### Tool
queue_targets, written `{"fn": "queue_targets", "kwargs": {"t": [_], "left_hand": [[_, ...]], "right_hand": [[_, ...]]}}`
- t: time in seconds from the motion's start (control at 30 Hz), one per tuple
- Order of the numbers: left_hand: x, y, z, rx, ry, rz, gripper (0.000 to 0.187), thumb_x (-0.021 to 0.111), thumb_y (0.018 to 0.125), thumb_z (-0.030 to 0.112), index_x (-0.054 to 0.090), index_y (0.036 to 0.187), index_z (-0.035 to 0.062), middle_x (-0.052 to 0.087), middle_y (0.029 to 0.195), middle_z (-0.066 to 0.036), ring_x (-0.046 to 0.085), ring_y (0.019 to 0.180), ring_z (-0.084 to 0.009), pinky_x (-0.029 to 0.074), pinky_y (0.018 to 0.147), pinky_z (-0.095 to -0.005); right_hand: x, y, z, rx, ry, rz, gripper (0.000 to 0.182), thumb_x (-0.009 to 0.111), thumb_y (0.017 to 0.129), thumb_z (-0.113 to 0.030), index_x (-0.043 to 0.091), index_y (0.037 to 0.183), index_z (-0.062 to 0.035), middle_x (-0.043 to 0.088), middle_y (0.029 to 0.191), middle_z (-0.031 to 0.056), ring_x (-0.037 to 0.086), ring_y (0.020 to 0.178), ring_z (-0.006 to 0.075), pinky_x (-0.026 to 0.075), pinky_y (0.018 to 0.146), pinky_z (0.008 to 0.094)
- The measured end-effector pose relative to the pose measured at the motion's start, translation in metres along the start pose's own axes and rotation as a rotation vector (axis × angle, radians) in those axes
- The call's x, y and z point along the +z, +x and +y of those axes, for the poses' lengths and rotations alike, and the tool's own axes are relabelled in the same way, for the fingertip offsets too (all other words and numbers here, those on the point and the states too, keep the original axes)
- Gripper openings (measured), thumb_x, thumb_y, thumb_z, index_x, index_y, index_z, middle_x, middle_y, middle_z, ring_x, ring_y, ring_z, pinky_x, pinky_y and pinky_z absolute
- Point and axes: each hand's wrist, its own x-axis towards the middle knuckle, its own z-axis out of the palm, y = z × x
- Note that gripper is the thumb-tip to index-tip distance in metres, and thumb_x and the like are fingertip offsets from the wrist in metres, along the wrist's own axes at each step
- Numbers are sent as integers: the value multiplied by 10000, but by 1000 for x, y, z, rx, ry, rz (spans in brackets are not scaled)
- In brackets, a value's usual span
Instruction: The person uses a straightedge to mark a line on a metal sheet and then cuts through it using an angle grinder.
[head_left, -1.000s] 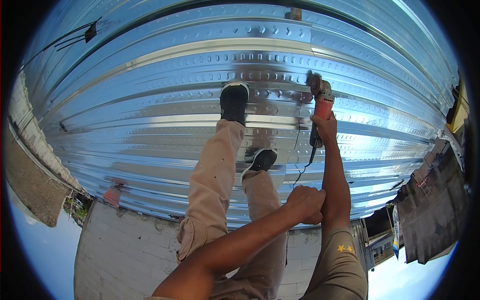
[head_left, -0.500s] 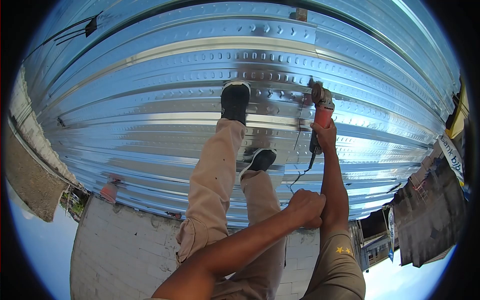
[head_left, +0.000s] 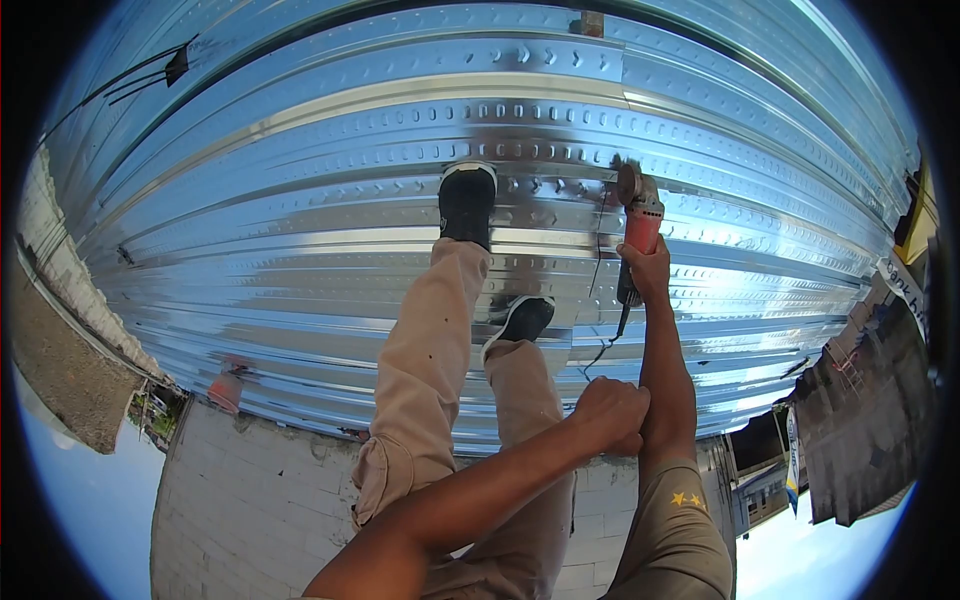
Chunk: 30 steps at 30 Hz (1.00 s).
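Note:
My right hand [head_left: 648,265] grips the red and dark body of an angle grinder [head_left: 643,232]. The grinder's disc end [head_left: 629,184] points away from me, close over the ribbed metal sheets [head_left: 380,215]. From its rear a dark power cord [head_left: 603,350] trails down over the metal towards my other arm. My left hand [head_left: 610,415] is closed in a fist against my right forearm near the elbow; its palm side is hidden, so whether it holds anything does not show.
My shoes [head_left: 467,205] stand on the shiny sheets. Behind me runs a pale block wall [head_left: 260,490], with a reddish bucket [head_left: 225,391] at its edge. A small brownish block [head_left: 592,24] lies far ahead. Dark rods [head_left: 150,70] are at upper left, dark roofing [head_left: 865,430] at right.
The view has turned slightly, so the wall, bucket and right-hand roofing sit a little differently. Both hands keep their grip and pose; the grinder appears only slightly further left.

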Motion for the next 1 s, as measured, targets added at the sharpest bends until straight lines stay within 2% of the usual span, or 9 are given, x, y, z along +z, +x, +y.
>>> {"fn": "queue_targets", "kwargs": {"t": [0.23,0.3,0.43,0.53,0.6,0.83,0.9,0.93,1.0], "left_hand": [[-3,-2,0,-15,8,-24,356,741,661,178,649,930,-35,710,868,-232,708,838,-396,550,793,-474],[-3,-3,0,-37,25,4,326,755,622,156,686,896,-6,726,868,-197,725,834,-341,561,783,-429],[-8,-4,-3,-22,30,35,314,753,618,151,688,881,-7,725,848,-199,726,817,-343,565,757,-431],[-10,-6,-3,-12,6,-23,344,740,652,166,650,918,-34,711,858,-231,708,833,-394,553,785,-473],[-7,-6,-4,-12,25,1,340,740,644,163,652,911,-28,713,849,-222,709,818,-395,554,776,-467],[-2,-6,-10,-8,37,33,324,723,609,126,653,883,-31,710,813,-220,713,771,-382,549,771,-462],[1,-4,-11,-17,56,51,299,710,606,113,654,862,-31,708,804,-221,714,766,-377,544,772,-466],[2,-5,-12,-21,55,49,299,710,606,113,654,862,-31,708,804,-221,714,766,-377,544,772,-466],[5,-5,-11,-15,59,79,283,706,611,116,657,851,-27,707,797,-218,714,767,-377,543,765,-464]], "right_hand": [[5,2,2,6,-34,30,477,816,697,-257,619,1055,-11,665,871,85,627,737,184,514,681,343],[6,5,2,23,-15,14,488,820,698,-262,617,1063,-11,666,874,88,628,735,184,516,679,347],[10,6,-1,9,-45,37,486,821,701,-263,615,1064,-13,666,870,87,629,728,183,517,674,348],[10,5,4,13,-87,56,487,822,701,-265,615,1065,-16,668,867,86,629,718,184,517,667,346],[13,7,7,72,-60,21,581,832,655,-313,615,1092,2,689,928,143,666,804,262,529,743,389],[26,5,18,88,-74,28,557,828,662,-312,629,1084,-7,698,935,129,669,816,258,531,764,389],[29,3,16,65,-86,48,494,822,688,-265,622,1055,-2,673,866,92,639,722,197,521,677,350],[29,2,15,68,-84,45,494,822,688,-265,622,1055,-2,673,866,92,639,722,197,521,677,350],[26,2,14,137,-28,7,566,828,654,-314,635,1092,-11,697,934,116,668,818,245,528,777,378]]}}
